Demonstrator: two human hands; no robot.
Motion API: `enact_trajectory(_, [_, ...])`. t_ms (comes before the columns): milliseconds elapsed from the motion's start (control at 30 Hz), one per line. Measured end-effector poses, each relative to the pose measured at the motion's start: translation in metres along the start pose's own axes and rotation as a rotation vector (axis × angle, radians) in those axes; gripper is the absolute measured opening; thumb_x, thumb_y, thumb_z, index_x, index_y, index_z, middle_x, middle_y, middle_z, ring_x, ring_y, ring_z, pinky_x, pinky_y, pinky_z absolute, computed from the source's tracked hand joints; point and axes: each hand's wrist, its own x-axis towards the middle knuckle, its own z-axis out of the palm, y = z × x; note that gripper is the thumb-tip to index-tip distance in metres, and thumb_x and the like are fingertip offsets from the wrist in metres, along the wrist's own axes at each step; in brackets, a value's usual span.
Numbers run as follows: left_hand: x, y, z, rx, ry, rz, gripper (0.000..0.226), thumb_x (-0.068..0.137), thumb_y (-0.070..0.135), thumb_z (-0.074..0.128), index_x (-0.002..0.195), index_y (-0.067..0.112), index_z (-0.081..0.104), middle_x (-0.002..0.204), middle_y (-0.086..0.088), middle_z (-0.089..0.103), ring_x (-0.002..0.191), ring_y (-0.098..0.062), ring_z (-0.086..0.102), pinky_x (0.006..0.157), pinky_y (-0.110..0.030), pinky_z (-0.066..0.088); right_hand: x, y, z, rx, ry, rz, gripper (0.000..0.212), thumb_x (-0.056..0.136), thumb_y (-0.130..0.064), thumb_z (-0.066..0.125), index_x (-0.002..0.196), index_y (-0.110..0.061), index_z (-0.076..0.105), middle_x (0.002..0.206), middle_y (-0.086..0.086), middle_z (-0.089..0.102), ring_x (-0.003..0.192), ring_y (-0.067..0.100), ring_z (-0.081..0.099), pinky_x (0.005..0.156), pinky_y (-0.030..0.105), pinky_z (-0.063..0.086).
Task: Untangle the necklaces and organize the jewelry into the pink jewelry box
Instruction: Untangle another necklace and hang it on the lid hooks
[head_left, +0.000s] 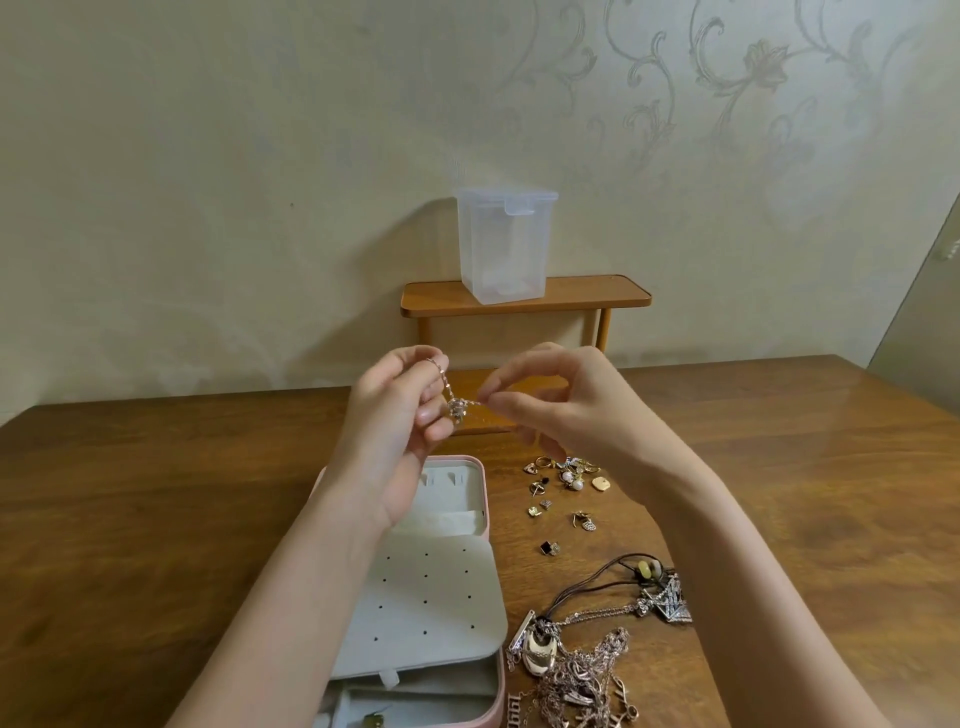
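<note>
Above the table, both hands hold up a thin silver chain with a small knotted pendant cluster (457, 408). My left hand (402, 415) grips the chain, which loops over its fingers. My right hand (550, 405) pinches the chain's other end between thumb and forefinger. Below them lies the open pink jewelry box (480, 499), its white perforated panel (431, 597) folded out; my left forearm hides part of it. A tangled pile of necklaces (582, 660) sits at the lower right of the box. Small earrings and rings (561, 488) are scattered beyond the pile.
A clear plastic container (501, 244) stands on a small wooden shelf (524, 293) against the wall at the back of the wooden table (156, 493). A small gold piece (373, 719) lies in the box's near compartment.
</note>
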Motion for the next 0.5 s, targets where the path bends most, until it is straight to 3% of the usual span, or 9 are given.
enact_trajectory(67, [-0.0016,0.0004,0.0018,0.031,-0.022,0.001,0.011,0.094,0.007,0.05,0.086,0.011,0.055,0.051,0.006,0.038,0.038,-0.004,0.033,0.034,-0.013,0.029,0.0,-0.0003,0.0021,-0.001,-0.028,0.013,0.005,0.082,-0.02,0.07,0.083,-0.016,0.073,0.09,-0.006,0.06,0.059,0.025,0.054,0.046,0.028,0.039])
enact_trajectory(200, [-0.0043,-0.0025,0.0042,0.098,-0.036,-0.009,0.011,0.094,0.008,0.05,0.085,0.011,0.056,0.051,0.005,0.04,0.038,-0.004,0.035,0.034,-0.014,0.032,0.0003,-0.0011,0.006,-0.024,-0.014,0.005,0.011,0.077,-0.025,0.073,0.081,-0.015,0.074,0.078,-0.013,0.062,0.068,0.043,0.059,0.047,0.032,0.043])
enact_trajectory(300, [-0.0056,-0.0017,0.0045,0.166,-0.067,-0.018,0.012,0.094,0.007,0.051,0.087,0.013,0.059,0.061,0.001,0.048,0.049,-0.004,0.047,0.041,-0.014,0.04,0.0017,0.0012,0.0052,-0.049,0.011,0.02,0.01,0.083,-0.022,0.068,0.08,-0.014,0.073,0.071,-0.009,0.065,0.066,0.027,0.063,0.048,0.031,0.049])
enact_trajectory(367, [-0.0035,-0.001,0.0021,0.216,-0.082,0.009,0.015,0.092,0.004,0.051,0.088,0.016,0.06,0.078,-0.004,0.056,0.071,-0.011,0.059,0.058,-0.017,0.05,0.0019,0.0031,0.002,-0.025,0.05,0.057,0.013,0.088,-0.018,0.063,0.08,-0.013,0.072,0.072,0.0,0.066,0.062,0.011,0.06,0.047,0.025,0.05])
enact_trajectory(433, [-0.0016,0.0,-0.0022,0.318,-0.045,0.084,0.017,0.089,0.009,0.056,0.086,0.023,0.065,0.091,-0.001,0.061,0.096,-0.018,0.061,0.082,-0.028,0.051,0.0012,0.0032,-0.0015,0.012,0.103,0.09,0.015,0.09,-0.017,0.061,0.079,-0.013,0.071,0.072,0.0,0.065,0.059,0.003,0.058,0.047,0.023,0.05])
enact_trajectory(500, [-0.003,0.0022,-0.0049,0.435,-0.033,0.157,0.016,0.087,0.019,0.061,0.079,0.03,0.069,0.089,0.006,0.065,0.101,-0.016,0.059,0.088,-0.035,0.048,0.0012,0.0034,-0.0031,0.032,0.131,0.091,0.016,0.09,-0.018,0.061,0.078,-0.015,0.071,0.076,-0.002,0.064,0.06,0.003,0.058,0.047,0.022,0.049])
